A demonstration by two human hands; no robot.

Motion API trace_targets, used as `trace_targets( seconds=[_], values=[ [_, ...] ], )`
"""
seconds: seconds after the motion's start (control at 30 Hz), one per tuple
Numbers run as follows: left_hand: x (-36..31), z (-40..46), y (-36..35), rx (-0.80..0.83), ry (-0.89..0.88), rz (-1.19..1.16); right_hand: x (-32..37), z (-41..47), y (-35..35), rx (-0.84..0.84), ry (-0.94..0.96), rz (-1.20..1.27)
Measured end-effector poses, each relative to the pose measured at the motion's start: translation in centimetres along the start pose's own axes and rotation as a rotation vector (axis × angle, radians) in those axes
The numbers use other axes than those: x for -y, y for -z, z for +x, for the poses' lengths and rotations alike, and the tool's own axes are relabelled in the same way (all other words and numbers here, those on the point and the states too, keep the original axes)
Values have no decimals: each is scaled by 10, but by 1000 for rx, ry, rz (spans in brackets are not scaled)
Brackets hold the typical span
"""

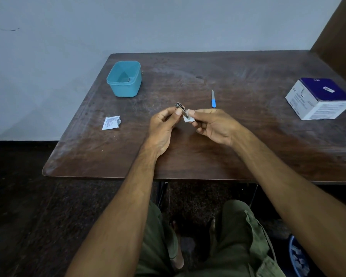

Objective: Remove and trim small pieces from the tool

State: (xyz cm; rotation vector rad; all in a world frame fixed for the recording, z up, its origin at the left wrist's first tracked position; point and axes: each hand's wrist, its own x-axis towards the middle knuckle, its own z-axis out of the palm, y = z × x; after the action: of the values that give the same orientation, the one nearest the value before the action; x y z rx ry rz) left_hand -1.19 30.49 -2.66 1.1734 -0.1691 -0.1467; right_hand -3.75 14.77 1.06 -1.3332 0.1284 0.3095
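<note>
- The left hand (pixel 164 124) pinches a small silver metal nail clipper (pixel 181 109) above the middle of the dark wooden desk (pixel 248 156).
- The right hand (pixel 212 124) pinches a white wipe pad (pixel 188 119) against the clipper; wiping looks underway, not finished.
- The torn white sachet (pixel 111 122) lies left, already opened.
- The blue-handled nail file (pixel 213 99) lies just beyond the hands, untouched.

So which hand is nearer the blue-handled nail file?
Right. The right hand lies just below the nail file; the left hand is farther off to its lower left.

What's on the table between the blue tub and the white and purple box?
In the head view, a small blue-handled nail file lies between the teal plastic tub and the white and purple cardboard box, on the dark wooden table.
</note>
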Motion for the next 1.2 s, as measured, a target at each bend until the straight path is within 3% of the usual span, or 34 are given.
trace_targets(
  seconds=[0.17, 0.27, 0.73, 1.2],
  values=[
    [1, 0, -1, -35, -22, 33, -4, 2, -12, -166, 225, -278],
    [3, 1, -1, -61, -28, 67, -11, -4, -15, -214, 246, -408],
    [5, 3, -1, -85, -25, 133, -16, -7, -18, -286, 304, -397],
    [4, 0, -6, -86, -44, 171, -12, -1, -24, -473, 544, -404]
  ],
)
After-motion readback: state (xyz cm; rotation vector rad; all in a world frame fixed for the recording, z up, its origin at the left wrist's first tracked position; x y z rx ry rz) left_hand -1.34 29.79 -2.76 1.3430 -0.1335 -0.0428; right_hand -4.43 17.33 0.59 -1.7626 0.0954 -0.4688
